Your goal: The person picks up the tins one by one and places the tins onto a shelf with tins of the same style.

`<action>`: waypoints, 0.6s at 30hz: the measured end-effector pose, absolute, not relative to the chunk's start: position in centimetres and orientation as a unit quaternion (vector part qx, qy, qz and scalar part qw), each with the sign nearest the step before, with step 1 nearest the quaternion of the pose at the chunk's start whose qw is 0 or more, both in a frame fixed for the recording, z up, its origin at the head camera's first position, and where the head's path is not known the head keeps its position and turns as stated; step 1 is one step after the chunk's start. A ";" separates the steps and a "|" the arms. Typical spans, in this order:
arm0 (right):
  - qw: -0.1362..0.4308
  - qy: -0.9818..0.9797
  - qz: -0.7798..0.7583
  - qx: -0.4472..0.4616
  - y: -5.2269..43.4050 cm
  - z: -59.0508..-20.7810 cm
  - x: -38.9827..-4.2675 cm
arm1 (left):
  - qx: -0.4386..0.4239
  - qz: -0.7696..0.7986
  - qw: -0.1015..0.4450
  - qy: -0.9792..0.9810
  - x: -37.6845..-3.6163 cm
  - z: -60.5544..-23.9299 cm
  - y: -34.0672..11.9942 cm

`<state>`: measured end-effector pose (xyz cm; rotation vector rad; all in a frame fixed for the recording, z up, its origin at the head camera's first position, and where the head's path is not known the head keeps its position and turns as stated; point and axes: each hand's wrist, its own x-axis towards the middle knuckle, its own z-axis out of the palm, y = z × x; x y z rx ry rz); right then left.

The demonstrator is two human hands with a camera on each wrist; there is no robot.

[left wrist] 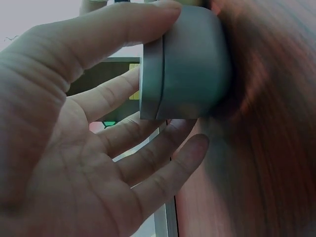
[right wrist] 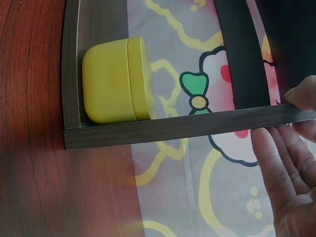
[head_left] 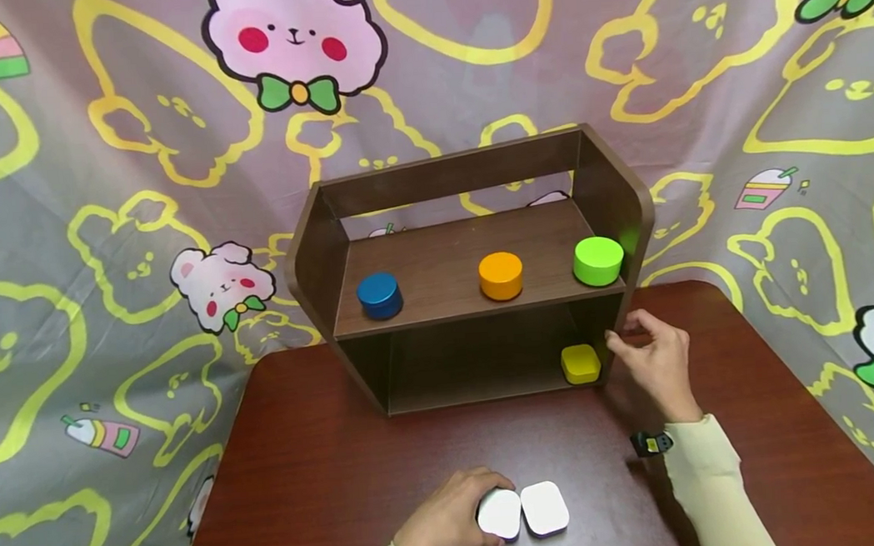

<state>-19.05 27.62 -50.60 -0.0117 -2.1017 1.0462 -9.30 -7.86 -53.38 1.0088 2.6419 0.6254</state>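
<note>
My left hand [head_left: 489,504] grips a white square tin [head_left: 500,513] near the table's front edge. In the left wrist view my left hand [left wrist: 153,54] has its thumb on one side of that tin [left wrist: 192,64] and its fingers on the other. A second white tin [head_left: 545,508] lies right beside it. My right hand [head_left: 624,332] touches the right side wall of a dark wooden shelf [head_left: 444,264], with the fingers relaxed. In the right wrist view my right hand [right wrist: 279,116] lies at the shelf's edge [right wrist: 173,129]. A yellow square tin [head_left: 581,363] [right wrist: 116,81] sits in the lower compartment's right corner.
The upper shelf board carries a blue round tin [head_left: 379,295], an orange one [head_left: 501,275] and a green one [head_left: 598,261]. The shelf stands at the back of a reddish-brown table [head_left: 327,447]. A cartoon-print cloth [head_left: 105,243] hangs behind and around it.
</note>
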 end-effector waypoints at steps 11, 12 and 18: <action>0.390 -0.827 0.405 -0.001 27.8 -50.6 -19.1 | 0.345 0.232 0.107 0.903 -9.6 -53.0 -8.3; 0.391 -0.827 0.404 0.000 27.8 -50.6 -19.1 | 0.348 0.234 0.102 0.902 -9.7 -52.9 -8.3; 0.393 -0.827 0.403 -0.002 27.8 -50.6 -19.0 | 0.352 0.233 0.079 0.903 -10.4 -52.2 -8.6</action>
